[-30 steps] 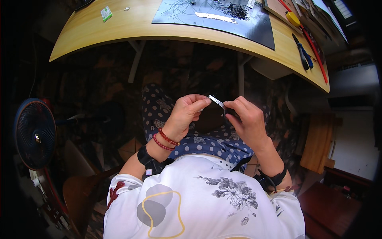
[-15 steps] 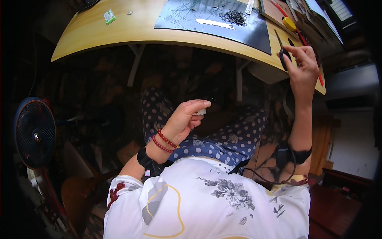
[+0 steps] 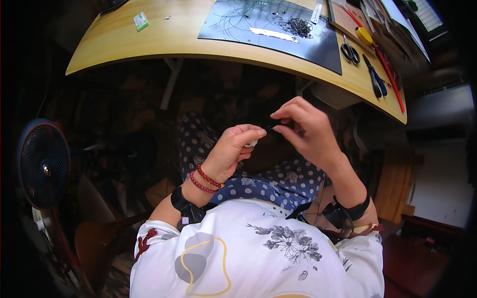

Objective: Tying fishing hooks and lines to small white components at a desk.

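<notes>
Over my lap, my left hand (image 3: 231, 149) is closed, thumb against forefinger. A crumpled white piece (image 3: 252, 143) shows under the thumb, and a tiny dark bit (image 3: 269, 127) sticks out past the fingertips. My right hand (image 3: 310, 131) comes in from the right, its bent thumb and forefinger meeting that dark bit; what they pinch is too small and dark to name. Black-handled scissors (image 3: 350, 52) lie on the table's right part, with dark blue-handled pliers (image 3: 375, 77) beside them.
On the wooden table (image 3: 149, 44) lies a dark mat (image 3: 223, 30) bearing a heap of small black pieces (image 3: 299, 27), thin strands and a white strip (image 3: 273, 34). A red rod (image 3: 390, 74), a yellow object (image 3: 364, 36) and a green-white packet (image 3: 141, 21) also lie there. A fan (image 3: 44, 169) stands left.
My right hand has let go of the scissors, now lying on the table, and has come down and left to my left hand's fingertips. My left hand has hardly moved.
</notes>
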`<state>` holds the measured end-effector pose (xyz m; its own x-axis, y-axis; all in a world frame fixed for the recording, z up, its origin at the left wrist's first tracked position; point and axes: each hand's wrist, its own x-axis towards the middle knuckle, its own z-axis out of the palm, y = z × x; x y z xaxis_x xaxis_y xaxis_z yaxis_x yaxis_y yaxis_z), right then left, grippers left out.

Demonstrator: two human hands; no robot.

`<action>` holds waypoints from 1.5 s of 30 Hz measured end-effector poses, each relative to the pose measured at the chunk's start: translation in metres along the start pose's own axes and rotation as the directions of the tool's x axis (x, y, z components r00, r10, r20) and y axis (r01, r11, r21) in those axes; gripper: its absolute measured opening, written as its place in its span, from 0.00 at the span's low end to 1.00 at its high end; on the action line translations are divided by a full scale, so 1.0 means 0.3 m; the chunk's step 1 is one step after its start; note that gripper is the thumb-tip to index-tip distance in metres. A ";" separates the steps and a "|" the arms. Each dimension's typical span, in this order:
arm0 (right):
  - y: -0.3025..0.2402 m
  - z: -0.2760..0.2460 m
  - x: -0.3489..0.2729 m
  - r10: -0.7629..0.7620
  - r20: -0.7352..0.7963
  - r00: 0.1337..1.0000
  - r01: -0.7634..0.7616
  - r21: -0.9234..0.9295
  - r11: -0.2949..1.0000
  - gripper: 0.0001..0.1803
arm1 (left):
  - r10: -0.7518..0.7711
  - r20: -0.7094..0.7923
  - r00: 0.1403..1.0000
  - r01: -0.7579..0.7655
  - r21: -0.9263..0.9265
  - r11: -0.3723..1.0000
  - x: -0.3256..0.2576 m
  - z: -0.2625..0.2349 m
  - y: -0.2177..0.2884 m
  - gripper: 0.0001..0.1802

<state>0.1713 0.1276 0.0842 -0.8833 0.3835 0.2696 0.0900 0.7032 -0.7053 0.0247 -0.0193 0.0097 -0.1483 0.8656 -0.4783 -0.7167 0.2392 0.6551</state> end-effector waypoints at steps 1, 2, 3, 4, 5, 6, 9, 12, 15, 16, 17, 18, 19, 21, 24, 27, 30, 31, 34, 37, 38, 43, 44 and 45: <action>0.027 0.030 -0.023 -0.020 0.000 1.000 0.020 -0.013 1.000 0.11 | -0.009 0.000 1.000 0.009 0.001 1.000 0.001 0.010 0.003 0.04; 0.038 0.045 -0.036 -0.016 0.007 1.000 0.017 -0.031 0.999 0.10 | 0.001 0.008 1.000 -0.001 0.037 0.999 -0.004 0.014 0.007 0.04; 0.036 0.046 -0.045 -0.016 0.009 1.000 0.016 -0.028 0.999 0.10 | 0.011 0.016 1.000 -0.013 0.072 0.997 -0.008 0.015 0.007 0.05; 0.034 0.046 -0.054 0.006 0.023 1.000 -0.006 -0.005 1.000 0.10 | 0.010 0.012 1.000 -0.011 0.071 0.997 -0.012 0.015 0.004 0.05; 0.033 0.045 -0.059 0.028 0.035 0.999 -0.029 0.015 0.999 0.09 | 0.012 0.013 1.000 -0.013 0.088 0.996 -0.012 0.016 0.002 0.05; 0.031 0.048 -0.062 0.030 0.035 0.999 -0.031 0.016 0.999 0.09 | 0.014 0.013 1.000 -0.015 0.105 0.994 -0.012 0.016 0.001 0.05; 0.030 0.058 -0.070 0.032 0.021 0.999 -0.034 0.088 0.996 0.08 | 0.032 0.047 0.998 -0.038 0.129 0.991 -0.009 0.015 -0.004 0.06; 0.037 0.058 -0.078 0.026 0.011 1.000 -0.026 0.058 0.998 0.08 | 0.054 0.058 0.997 -0.062 0.156 0.986 -0.012 0.026 -0.001 0.07; 0.038 0.056 -0.089 0.004 -0.066 0.998 -0.003 0.025 1.000 0.08 | 0.101 0.039 0.994 -0.106 0.144 0.984 -0.011 0.034 -0.003 0.09; 0.042 0.058 -0.094 0.002 -0.082 0.997 0.000 0.020 1.000 0.08 | 0.101 0.036 0.994 -0.106 0.142 0.984 -0.012 0.032 -0.002 0.09; 0.045 0.057 -0.099 0.001 -0.099 0.995 0.000 0.013 1.000 0.08 | 0.113 0.038 0.993 -0.117 0.141 0.983 -0.012 0.030 0.001 0.10; 0.049 0.057 -0.104 0.002 -0.097 0.995 0.000 0.013 1.000 0.08 | 0.124 0.039 0.991 -0.129 0.139 0.982 -0.012 0.029 0.003 0.11; 0.052 0.057 -0.110 0.015 -0.102 0.995 -0.014 0.012 1.000 0.08 | 0.124 0.037 0.992 -0.128 0.137 0.982 -0.013 0.031 0.005 0.11; 0.061 0.062 -0.119 0.026 -0.102 0.994 -0.025 0.012 1.000 0.08 | 0.148 0.044 0.988 -0.152 0.098 0.983 -0.016 0.036 0.011 0.11; 0.071 0.076 -0.134 0.054 -0.122 0.991 -0.051 0.032 0.998 0.08 | 0.154 0.037 0.987 -0.156 0.086 0.984 -0.014 0.036 0.019 0.12; 0.074 0.087 -0.143 0.084 -0.149 0.985 -0.075 0.066 0.995 0.07 | 0.186 0.032 0.982 -0.189 0.127 0.974 -0.015 0.040 0.021 0.12; 0.078 0.092 -0.153 0.135 -0.126 0.983 -0.123 0.099 0.987 0.07 | 0.224 0.014 0.974 -0.221 0.230 0.948 -0.006 0.037 0.016 0.11; 0.080 0.096 -0.158 0.143 -0.112 0.983 -0.131 0.113 0.985 0.07 | 0.224 0.012 0.974 -0.221 0.228 0.948 -0.003 0.037 0.008 0.11; 0.082 0.104 -0.169 0.146 -0.099 0.984 -0.133 0.123 0.983 0.07 | 0.384 0.084 0.920 -0.376 0.471 0.798 -0.003 0.043 -0.010 0.11; 0.073 0.107 -0.170 0.111 -0.102 0.989 -0.103 0.074 0.992 0.09 | 0.462 0.184 0.868 -0.438 0.723 0.535 -0.015 0.047 -0.010 0.09; 0.068 0.107 -0.168 0.082 -0.104 0.991 -0.079 0.028 0.996 0.09 | 0.484 0.252 0.838 -0.472 0.779 0.412 -0.015 0.043 -0.008 0.08; 0.063 0.115 -0.178 0.068 -0.113 0.991 -0.060 0.070 0.996 0.09 | 0.498 0.308 0.810 -0.528 0.753 0.393 -0.009 0.036 -0.025 0.06; 0.060 0.116 -0.177 0.061 -0.125 0.990 -0.052 0.075 0.996 0.09 | 0.497 0.308 0.811 -0.527 0.753 0.394 -0.008 0.037 -0.026 0.06; 0.057 0.118 -0.178 0.063 -0.125 0.990 -0.054 0.076 0.996 0.09 | 0.517 0.314 0.796 -0.539 0.755 0.373 -0.008 0.037 -0.028 0.06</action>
<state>0.2038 0.0977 0.0345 -0.8116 0.4987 0.3043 0.1021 0.6339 -0.7666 0.0388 -0.0185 0.0117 -0.2748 0.9511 0.1413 0.3275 -0.0456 0.9437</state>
